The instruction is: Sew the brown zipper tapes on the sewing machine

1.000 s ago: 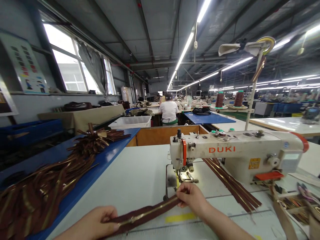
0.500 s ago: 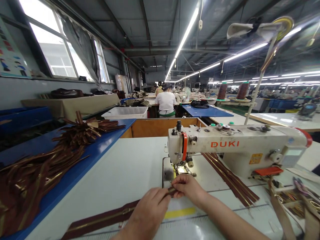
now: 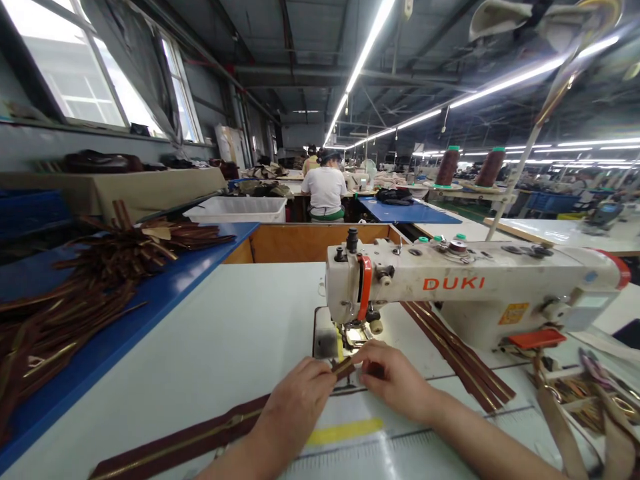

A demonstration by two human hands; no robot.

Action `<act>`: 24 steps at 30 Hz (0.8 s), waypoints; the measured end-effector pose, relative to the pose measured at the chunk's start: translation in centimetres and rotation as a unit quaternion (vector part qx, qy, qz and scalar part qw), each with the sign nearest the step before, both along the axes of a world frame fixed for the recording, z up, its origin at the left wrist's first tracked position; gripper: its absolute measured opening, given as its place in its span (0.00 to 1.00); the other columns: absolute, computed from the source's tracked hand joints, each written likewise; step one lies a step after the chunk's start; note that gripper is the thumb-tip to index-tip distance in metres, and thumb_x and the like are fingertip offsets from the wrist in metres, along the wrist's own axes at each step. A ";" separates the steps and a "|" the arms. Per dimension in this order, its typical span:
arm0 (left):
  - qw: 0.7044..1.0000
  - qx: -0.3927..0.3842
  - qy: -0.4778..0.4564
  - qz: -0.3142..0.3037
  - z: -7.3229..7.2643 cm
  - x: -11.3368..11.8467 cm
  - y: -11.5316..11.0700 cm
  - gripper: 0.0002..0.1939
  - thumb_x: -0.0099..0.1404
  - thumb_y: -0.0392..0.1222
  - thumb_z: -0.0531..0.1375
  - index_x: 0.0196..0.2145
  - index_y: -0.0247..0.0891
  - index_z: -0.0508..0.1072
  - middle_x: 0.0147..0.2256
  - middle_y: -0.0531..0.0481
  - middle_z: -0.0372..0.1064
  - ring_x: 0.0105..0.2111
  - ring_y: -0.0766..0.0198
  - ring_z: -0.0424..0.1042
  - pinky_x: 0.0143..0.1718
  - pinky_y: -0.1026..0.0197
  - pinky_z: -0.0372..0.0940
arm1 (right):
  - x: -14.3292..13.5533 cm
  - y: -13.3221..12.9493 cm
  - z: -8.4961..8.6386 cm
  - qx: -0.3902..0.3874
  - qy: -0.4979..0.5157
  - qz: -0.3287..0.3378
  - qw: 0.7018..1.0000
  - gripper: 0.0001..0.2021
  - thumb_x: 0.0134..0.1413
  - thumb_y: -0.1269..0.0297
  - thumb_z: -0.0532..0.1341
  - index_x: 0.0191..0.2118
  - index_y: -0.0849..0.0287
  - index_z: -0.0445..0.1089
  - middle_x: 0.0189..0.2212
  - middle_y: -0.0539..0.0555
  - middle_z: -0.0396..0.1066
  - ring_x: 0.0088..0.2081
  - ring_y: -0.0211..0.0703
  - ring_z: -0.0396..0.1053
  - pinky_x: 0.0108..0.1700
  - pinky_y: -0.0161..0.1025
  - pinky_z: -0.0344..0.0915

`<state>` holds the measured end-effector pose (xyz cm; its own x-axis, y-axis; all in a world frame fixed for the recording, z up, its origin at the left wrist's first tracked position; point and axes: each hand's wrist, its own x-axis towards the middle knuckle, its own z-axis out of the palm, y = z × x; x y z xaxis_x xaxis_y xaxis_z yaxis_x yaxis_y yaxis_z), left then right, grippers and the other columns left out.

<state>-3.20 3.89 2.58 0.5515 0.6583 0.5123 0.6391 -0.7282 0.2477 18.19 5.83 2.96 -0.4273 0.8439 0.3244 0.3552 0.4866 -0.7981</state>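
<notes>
With both hands pinched shut on the zipper tape's (image 3: 220,430) end, I hold it low centre — left hand (image 3: 300,400), right hand (image 3: 395,377) — squared before the presser foot (image 3: 356,333).

A dark brown fabric zipper tape (image 3: 200,437) carries gold teeth; the cream metal sewing machine (image 3: 470,287) has orange lettering; the far-left shelf (image 3: 150,300) is blue.

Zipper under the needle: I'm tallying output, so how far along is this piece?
Done: sewn-looking zippers lie behind the sewing machine. In hand: left hand and right hand pinch the brown zipper end by the presser foot. Left: stitching it, plus the pile.
</notes>
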 end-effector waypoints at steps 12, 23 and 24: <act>0.994 -0.077 -0.078 0.014 0.2 -0.1 0.0 0.12 0.67 0.37 0.52 0.34 0.40 0.75 0.34 0.49 0.72 0.37 0.63 0.71 0.40 0.59 0.71 | -0.8 0.7 -0.3 0.085 -0.080 -0.007 0.993 0.10 0.54 0.81 0.62 0.30 0.59 0.72 0.28 0.49 0.67 0.35 0.41 0.64 0.38 0.35 0.58; 0.987 -0.114 -0.105 0.041 -0.2 -0.4 0.3 0.11 0.63 0.32 0.54 0.34 0.42 0.76 0.34 0.50 0.73 0.36 0.63 0.73 0.39 0.61 0.72 | -1.7 0.3 -0.4 0.069 -0.124 -0.077 0.987 0.11 0.51 0.82 0.63 0.27 0.60 0.66 0.28 0.48 0.65 0.34 0.40 0.62 0.36 0.35 0.54; 0.988 -0.109 -0.103 0.040 -0.2 -0.4 0.3 0.11 0.63 0.32 0.54 0.35 0.42 0.76 0.34 0.50 0.73 0.36 0.63 0.73 0.39 0.61 0.72 | -1.8 0.3 -0.5 0.072 -0.126 -0.082 0.986 0.11 0.51 0.82 0.63 0.27 0.60 0.65 0.28 0.48 0.64 0.34 0.41 0.62 0.36 0.35 0.54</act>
<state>-3.63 4.17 2.36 0.3918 0.8026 0.4498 0.6122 -0.5924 0.5237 16.41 6.09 2.43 -0.3711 0.8615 0.3466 0.6165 0.5077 -0.6018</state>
